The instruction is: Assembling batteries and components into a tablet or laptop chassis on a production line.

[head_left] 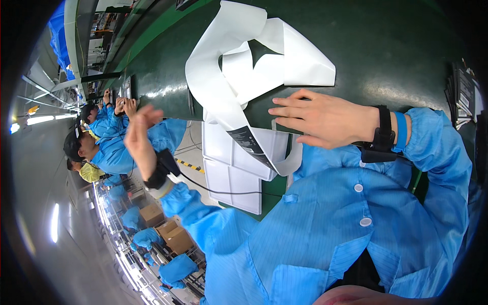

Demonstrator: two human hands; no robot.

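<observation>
A long curled strip of white label backing paper [213, 66] lies in loose loops on the dark green table [366, 46]. One end hangs over the near edge, where a black printed label [250, 143] shows on it. My right hand [328, 119] rests flat by that edge with its fingers stretched out, just right of the strip; nothing is visible in it. Off to the left, my left hand [141, 140] is raised away from the paper. Motion blurs its fingers, so whether they hold anything cannot be made out.
White compartment trays [234, 185] sit below the table edge in front of me. Dark flat pieces [465, 96] are stacked at the far right. Co-workers in blue [109, 147] sit along the table to the left. A black cable [223, 192] runs from my left wrist.
</observation>
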